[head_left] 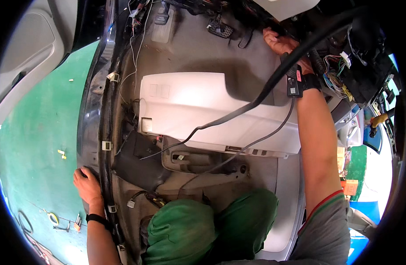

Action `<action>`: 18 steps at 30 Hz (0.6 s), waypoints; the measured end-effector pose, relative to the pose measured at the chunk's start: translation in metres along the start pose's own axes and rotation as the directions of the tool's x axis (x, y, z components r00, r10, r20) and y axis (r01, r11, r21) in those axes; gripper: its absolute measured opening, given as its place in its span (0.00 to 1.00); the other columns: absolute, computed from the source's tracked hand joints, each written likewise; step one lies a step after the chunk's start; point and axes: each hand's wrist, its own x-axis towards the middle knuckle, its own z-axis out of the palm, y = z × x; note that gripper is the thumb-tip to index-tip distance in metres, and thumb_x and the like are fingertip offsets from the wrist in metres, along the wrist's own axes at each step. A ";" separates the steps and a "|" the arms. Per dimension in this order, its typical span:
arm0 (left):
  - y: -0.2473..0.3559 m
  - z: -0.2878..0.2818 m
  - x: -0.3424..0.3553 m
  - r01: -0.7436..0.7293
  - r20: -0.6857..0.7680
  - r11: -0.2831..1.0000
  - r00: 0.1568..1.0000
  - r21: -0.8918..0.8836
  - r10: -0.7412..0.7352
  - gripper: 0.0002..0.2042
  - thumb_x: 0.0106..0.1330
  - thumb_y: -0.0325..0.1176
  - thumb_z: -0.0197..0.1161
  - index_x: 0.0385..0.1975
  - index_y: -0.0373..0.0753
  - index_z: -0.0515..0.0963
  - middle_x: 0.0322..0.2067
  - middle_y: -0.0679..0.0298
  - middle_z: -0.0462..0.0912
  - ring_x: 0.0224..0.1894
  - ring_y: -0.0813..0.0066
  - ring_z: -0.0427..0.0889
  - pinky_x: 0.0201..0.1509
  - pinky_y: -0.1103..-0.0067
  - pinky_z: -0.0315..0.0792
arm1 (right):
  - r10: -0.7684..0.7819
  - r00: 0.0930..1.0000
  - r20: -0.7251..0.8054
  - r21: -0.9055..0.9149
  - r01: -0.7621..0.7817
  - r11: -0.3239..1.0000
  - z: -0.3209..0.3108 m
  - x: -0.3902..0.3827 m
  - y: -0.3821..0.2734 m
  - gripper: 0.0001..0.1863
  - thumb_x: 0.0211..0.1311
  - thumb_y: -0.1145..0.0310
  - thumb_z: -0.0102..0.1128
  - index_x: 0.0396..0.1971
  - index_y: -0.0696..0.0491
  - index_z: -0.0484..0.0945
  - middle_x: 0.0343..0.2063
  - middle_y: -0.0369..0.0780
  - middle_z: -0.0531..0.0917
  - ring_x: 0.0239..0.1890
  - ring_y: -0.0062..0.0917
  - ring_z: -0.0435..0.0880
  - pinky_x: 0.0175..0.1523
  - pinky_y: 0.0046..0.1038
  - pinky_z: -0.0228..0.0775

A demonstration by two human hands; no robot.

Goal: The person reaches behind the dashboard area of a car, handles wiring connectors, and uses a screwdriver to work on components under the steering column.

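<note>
1. The left hand [87,184] rests palm down on the black door sill [93,128] of a stripped car cabin, fingers spread flat and closed on nothing; a black band sits on its wrist.
2. The right hand [283,47] reaches up under the dashboard into a tangle of wiring [333,75]. Its fingers are hidden among the cables, so whether they grip anything cannot be told. A small black device [294,81] is strapped at that wrist.
3. At far left, a green workshop floor [39,145] shows outside the open doorway, with small tools [64,223] lying on it near the lower edge.
4. Along the sill runs a black wire harness [108,110] held by pale clips.
5. In the middle lies a large white plastic trim panel [198,108] on the bare grey cabin floor [198,48], well apart from the left hand and just below the right forearm.
6. A thick black hose [273,81] crosses the panel from upper right, and a thinner cable [238,152] loops below it.
7. The person's knees in green trousers [203,229] fill the lower centre.
8. At far right, coloured connectors hang from the exposed dash.
</note>
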 end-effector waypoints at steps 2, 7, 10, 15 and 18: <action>0.000 0.002 0.000 -0.009 -0.010 1.000 1.000 0.003 0.009 0.18 0.71 0.44 0.43 0.39 0.32 0.72 0.42 0.47 0.75 0.46 0.45 0.71 0.50 0.59 0.65 | -0.009 1.000 -0.004 -0.012 0.009 1.000 0.000 -0.001 -0.002 0.08 0.57 0.66 0.56 0.32 0.53 0.71 0.27 0.37 0.70 0.30 0.24 0.70 0.31 0.28 0.59; 0.005 0.000 -0.003 0.000 -0.001 1.000 1.000 -0.018 0.000 0.19 0.71 0.44 0.43 0.39 0.32 0.72 0.42 0.46 0.75 0.45 0.45 0.71 0.50 0.59 0.65 | -0.038 0.999 -0.024 -0.057 0.036 0.998 0.001 -0.007 -0.002 0.08 0.58 0.67 0.57 0.32 0.54 0.72 0.28 0.37 0.71 0.31 0.24 0.71 0.31 0.28 0.60; 0.000 0.003 -0.001 -0.005 0.012 1.000 1.000 -0.017 0.005 0.19 0.71 0.44 0.43 0.39 0.32 0.72 0.43 0.47 0.75 0.46 0.45 0.71 0.50 0.59 0.65 | -0.055 0.998 -0.035 -0.094 0.052 0.994 0.006 -0.010 0.000 0.08 0.58 0.67 0.57 0.33 0.54 0.72 0.28 0.38 0.72 0.32 0.24 0.72 0.31 0.28 0.61; 0.010 -0.007 -0.005 0.024 0.025 1.000 0.999 0.020 -0.024 0.19 0.71 0.45 0.42 0.39 0.33 0.72 0.43 0.48 0.75 0.47 0.46 0.71 0.50 0.59 0.65 | -0.157 0.979 -0.132 -0.203 0.128 0.971 0.014 -0.022 0.023 0.08 0.58 0.67 0.59 0.33 0.54 0.72 0.29 0.38 0.73 0.33 0.24 0.73 0.32 0.28 0.62; 0.009 -0.005 -0.004 0.026 0.001 0.999 1.000 0.035 -0.026 0.19 0.71 0.46 0.42 0.40 0.34 0.72 0.44 0.49 0.75 0.48 0.47 0.71 0.50 0.59 0.66 | -0.365 0.897 -0.248 -0.419 0.241 0.875 0.028 -0.044 0.061 0.08 0.59 0.67 0.59 0.33 0.54 0.73 0.29 0.38 0.74 0.33 0.24 0.74 0.32 0.29 0.63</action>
